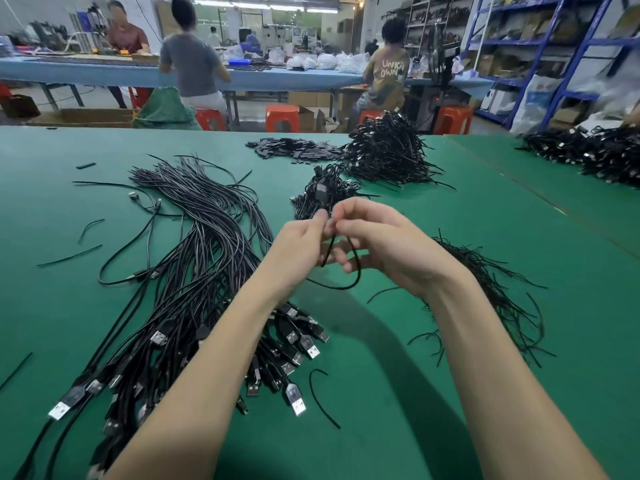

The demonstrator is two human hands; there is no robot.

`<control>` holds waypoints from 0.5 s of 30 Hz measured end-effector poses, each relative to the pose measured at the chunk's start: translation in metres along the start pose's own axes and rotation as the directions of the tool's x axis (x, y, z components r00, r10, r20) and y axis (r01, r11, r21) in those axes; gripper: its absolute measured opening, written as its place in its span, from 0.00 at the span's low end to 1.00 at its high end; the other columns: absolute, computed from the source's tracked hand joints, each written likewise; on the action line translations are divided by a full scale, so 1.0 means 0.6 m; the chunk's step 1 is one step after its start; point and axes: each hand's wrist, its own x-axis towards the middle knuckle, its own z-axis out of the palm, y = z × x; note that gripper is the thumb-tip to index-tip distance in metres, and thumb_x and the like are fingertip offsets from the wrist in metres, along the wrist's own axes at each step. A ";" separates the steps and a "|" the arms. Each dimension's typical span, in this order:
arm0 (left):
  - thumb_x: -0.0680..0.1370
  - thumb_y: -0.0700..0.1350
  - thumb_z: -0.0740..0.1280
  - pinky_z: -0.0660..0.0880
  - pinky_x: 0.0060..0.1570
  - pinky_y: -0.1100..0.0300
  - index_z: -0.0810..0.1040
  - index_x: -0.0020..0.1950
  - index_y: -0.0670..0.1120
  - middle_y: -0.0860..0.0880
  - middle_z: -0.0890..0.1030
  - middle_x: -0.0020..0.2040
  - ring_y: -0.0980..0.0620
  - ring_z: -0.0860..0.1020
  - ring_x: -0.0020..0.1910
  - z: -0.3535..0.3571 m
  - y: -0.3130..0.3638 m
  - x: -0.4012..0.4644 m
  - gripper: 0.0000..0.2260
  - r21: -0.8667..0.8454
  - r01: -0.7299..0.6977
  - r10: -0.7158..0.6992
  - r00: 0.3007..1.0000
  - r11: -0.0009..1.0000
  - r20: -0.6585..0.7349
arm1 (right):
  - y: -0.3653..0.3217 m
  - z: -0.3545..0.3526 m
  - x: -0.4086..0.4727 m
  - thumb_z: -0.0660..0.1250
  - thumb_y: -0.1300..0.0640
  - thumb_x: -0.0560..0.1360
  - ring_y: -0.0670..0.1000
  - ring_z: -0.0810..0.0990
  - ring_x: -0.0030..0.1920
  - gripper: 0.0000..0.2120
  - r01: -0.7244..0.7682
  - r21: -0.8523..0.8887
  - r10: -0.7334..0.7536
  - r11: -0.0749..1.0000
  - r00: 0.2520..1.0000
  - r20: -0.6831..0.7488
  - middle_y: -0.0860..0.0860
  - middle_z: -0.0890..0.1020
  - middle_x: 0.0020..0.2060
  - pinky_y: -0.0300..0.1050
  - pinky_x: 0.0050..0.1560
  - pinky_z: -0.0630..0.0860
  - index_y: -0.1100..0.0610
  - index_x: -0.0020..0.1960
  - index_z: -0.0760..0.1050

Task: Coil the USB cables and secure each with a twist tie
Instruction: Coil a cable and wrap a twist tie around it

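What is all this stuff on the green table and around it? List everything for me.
loose USB cables: many, black, left of the arms
held cable: one, black, looped between both hands
twist ties: heap, black, right of the arms
coiled bundles: piles, black, far centre
small flat pieces: heap, dark, far centre
table: one, green
stools: several, orange, beyond the table
left hand: pinches the cable
right hand: pinches the cable

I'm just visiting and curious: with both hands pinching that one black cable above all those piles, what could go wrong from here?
1. The cable hangs in one loose loop below the left hand and right hand; it may spring open if the pinch slips.
2. The loop dangles near the uncoiled cables and could snag one.
3. The twist ties lie in a tangle, so several might lift together.
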 end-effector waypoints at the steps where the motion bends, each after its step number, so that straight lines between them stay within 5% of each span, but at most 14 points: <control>1: 0.86 0.51 0.53 0.78 0.44 0.57 0.81 0.48 0.41 0.44 0.84 0.39 0.52 0.80 0.38 -0.001 0.003 0.001 0.22 -0.181 0.034 -0.033 0.999 0.983 0.006 | 0.003 0.001 -0.003 0.59 0.67 0.83 0.49 0.79 0.36 0.07 -0.009 0.052 0.002 0.999 0.992 0.130 0.54 0.79 0.45 0.43 0.38 0.79 0.58 0.51 0.72; 3: 0.87 0.52 0.50 0.80 0.57 0.49 0.79 0.59 0.40 0.41 0.84 0.56 0.47 0.82 0.54 -0.011 0.008 0.002 0.22 -0.496 0.088 -0.062 0.996 0.864 0.068 | 0.021 -0.002 -0.007 0.60 0.67 0.82 0.52 0.81 0.41 0.05 -0.073 0.082 0.039 0.994 0.932 0.360 0.54 0.80 0.46 0.48 0.48 0.80 0.59 0.51 0.72; 5: 0.87 0.51 0.49 0.81 0.57 0.52 0.76 0.64 0.37 0.40 0.81 0.63 0.42 0.81 0.60 -0.024 0.015 0.002 0.22 -0.718 0.096 -0.021 0.993 0.689 0.113 | 0.046 -0.007 -0.009 0.61 0.66 0.80 0.53 0.81 0.43 0.05 -0.158 0.085 0.097 0.984 0.868 0.487 0.54 0.79 0.45 0.51 0.52 0.79 0.59 0.48 0.73; 8: 0.87 0.49 0.50 0.82 0.52 0.58 0.76 0.64 0.35 0.38 0.80 0.63 0.41 0.82 0.59 -0.041 0.026 -0.001 0.22 -0.836 0.115 0.050 0.985 0.536 0.167 | 0.084 -0.013 -0.009 0.61 0.66 0.80 0.49 0.78 0.38 0.10 -0.289 0.117 0.194 0.950 0.840 0.507 0.53 0.77 0.42 0.42 0.41 0.80 0.54 0.44 0.75; 11: 0.87 0.49 0.51 0.82 0.43 0.63 0.79 0.63 0.36 0.39 0.81 0.63 0.44 0.84 0.53 -0.052 0.030 -0.006 0.23 -0.821 0.153 0.092 0.966 0.550 0.241 | 0.105 -0.031 -0.006 0.57 0.67 0.83 0.43 0.67 0.26 0.11 -0.359 0.114 0.297 0.926 0.883 0.364 0.50 0.76 0.37 0.30 0.21 0.62 0.54 0.47 0.71; 15: 0.85 0.51 0.54 0.81 0.39 0.67 0.82 0.63 0.39 0.40 0.80 0.65 0.49 0.85 0.46 -0.052 0.024 -0.018 0.21 -0.717 0.258 0.127 0.891 0.648 0.435 | 0.107 -0.056 0.001 0.57 0.65 0.83 0.42 0.62 0.23 0.09 -0.444 0.089 0.423 0.892 0.887 0.185 0.49 0.75 0.31 0.31 0.19 0.57 0.53 0.49 0.70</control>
